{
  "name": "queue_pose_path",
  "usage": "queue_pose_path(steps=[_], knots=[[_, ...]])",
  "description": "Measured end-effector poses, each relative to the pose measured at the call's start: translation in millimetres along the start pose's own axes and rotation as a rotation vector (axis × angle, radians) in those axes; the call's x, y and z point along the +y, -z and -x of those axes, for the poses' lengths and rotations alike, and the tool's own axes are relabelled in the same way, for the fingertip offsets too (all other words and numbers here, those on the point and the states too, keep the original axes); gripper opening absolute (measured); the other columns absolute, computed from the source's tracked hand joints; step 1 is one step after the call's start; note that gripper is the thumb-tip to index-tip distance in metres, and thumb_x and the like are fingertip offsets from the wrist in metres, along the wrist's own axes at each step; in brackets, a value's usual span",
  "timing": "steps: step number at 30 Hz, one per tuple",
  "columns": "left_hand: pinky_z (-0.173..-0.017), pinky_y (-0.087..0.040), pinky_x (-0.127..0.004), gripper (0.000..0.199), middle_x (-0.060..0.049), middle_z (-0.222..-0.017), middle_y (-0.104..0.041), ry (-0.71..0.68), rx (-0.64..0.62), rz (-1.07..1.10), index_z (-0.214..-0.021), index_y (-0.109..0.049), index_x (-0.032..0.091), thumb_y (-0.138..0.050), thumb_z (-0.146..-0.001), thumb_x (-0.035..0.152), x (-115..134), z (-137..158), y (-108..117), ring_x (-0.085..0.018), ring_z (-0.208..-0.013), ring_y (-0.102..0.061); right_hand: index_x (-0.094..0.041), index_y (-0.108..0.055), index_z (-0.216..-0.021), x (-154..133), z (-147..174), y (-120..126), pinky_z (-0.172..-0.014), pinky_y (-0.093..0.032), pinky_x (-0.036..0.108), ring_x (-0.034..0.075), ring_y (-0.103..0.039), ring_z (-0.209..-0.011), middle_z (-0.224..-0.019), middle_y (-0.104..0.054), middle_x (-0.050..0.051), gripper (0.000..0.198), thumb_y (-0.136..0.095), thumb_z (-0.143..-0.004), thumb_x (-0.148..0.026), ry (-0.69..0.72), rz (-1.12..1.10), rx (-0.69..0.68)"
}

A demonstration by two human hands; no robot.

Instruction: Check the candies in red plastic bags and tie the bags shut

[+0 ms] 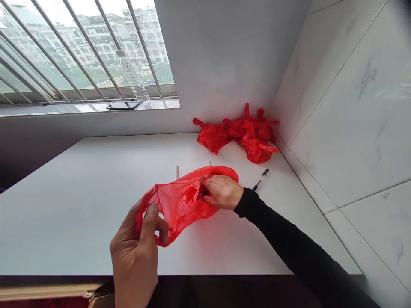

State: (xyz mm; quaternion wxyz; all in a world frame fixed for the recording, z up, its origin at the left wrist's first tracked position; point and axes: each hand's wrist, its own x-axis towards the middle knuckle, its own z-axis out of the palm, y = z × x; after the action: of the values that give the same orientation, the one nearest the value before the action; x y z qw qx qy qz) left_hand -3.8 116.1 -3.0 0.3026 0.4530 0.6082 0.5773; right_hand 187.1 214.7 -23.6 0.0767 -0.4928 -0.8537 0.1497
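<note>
A red plastic bag [180,192] is stretched open above the white table. My left hand [141,235] is closed round the bag's left end, with its fingers through the handle loop. Inside the mouth of the bag is my right hand [221,190], its fingers pinched together at a small dark thing [202,192] too hidden to name. Behind the bag, a white paper or notebook [192,168] shows only its top part. To the right of my right wrist lies a black pen [260,179].
Several knotted red plastic bags [239,132] are heaped at the table's back right, by the tiled wall [356,115]. A clear bottle [135,81] and a phone [122,105] rest on the sill of a barred window. A cardboard box [51,291] stands below the front edge at left.
</note>
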Motion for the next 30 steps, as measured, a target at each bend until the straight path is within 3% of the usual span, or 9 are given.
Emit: queue_pose_path(steps=[3, 8, 14, 20, 24, 30], knots=[[-0.064, -0.042, -0.026, 0.038, 0.006, -0.056, -0.049, 0.005, -0.037, -0.041, -0.119, -0.072, 0.03, -0.067, -0.091, 0.055, -3.4, 3.8, 1.2, -0.013, -0.06, -0.044, -0.015, -0.063, -0.107, 1.7, 2.1, 8.3, -0.067, -0.041, 0.03, 0.024, -0.065, -0.096, -0.112, -0.067, 0.013, 0.023, -0.061, -0.092, -0.033, -0.016, -0.05, 0.053], [-0.054, -0.041, -0.024, 0.037, 0.005, -0.055, -0.046, -0.057, -0.084, -0.087, -0.114, -0.074, 0.028, -0.065, -0.091, 0.055, -0.3, 14.1, -4.8, -0.012, -0.055, -0.043, -0.02, -0.057, -0.104, -1.8, -0.2, 9.4, -0.067, -0.043, 0.025, 0.015, -0.062, -0.079, -0.09, -0.068, 0.0, 0.015, -0.056, -0.097, -0.033, 0.039, -0.197, 0.066], [-0.051, -0.041, -0.024, 0.033, 0.005, -0.054, -0.045, -0.046, -0.063, -0.101, -0.107, -0.074, 0.025, -0.065, -0.091, 0.053, 7.7, 15.6, -9.8, -0.012, -0.052, -0.041, -0.019, -0.06, -0.085, -4.2, -1.2, 6.0, -0.066, -0.043, 0.025, 0.013, -0.059, -0.07, -0.08, -0.068, -0.002, 0.008, -0.06, -0.092, -0.023, 0.139, -0.393, 0.14], [-0.051, -0.042, -0.024, 0.037, 0.004, -0.054, -0.045, -0.054, -0.053, -0.114, -0.111, -0.073, 0.025, -0.065, -0.09, 0.054, 3.8, 12.0, -9.2, -0.013, -0.054, -0.042, -0.018, -0.067, -0.087, -4.5, -2.7, 3.1, -0.067, -0.045, 0.024, 0.012, -0.062, -0.07, -0.079, -0.071, -0.002, 0.011, -0.064, -0.094, -0.026, 0.119, -0.529, 0.079], [-0.052, -0.043, -0.023, 0.037, 0.005, -0.055, -0.046, -0.052, -0.036, -0.109, -0.112, -0.073, 0.027, -0.065, -0.09, 0.055, 3.8, 11.7, -10.5, -0.013, -0.054, -0.043, -0.018, -0.065, -0.094, 1.1, -2.9, 2.2, -0.069, -0.047, 0.025, 0.015, -0.065, -0.083, -0.093, -0.073, 0.001, 0.017, -0.071, -0.089, -0.033, 0.144, -0.456, 0.008], [-0.052, -0.044, -0.021, 0.038, 0.004, -0.057, -0.048, -0.075, -0.053, -0.117, -0.117, -0.074, 0.03, -0.066, -0.09, 0.056, -0.2, 9.2, -5.7, -0.012, -0.057, -0.045, -0.019, -0.066, -0.103, 1.7, -3.3, -0.1, -0.069, -0.048, 0.022, 0.013, -0.067, -0.085, -0.095, -0.074, 0.001, 0.014, -0.059, -0.092, -0.02, 0.148, -0.304, -0.078]])
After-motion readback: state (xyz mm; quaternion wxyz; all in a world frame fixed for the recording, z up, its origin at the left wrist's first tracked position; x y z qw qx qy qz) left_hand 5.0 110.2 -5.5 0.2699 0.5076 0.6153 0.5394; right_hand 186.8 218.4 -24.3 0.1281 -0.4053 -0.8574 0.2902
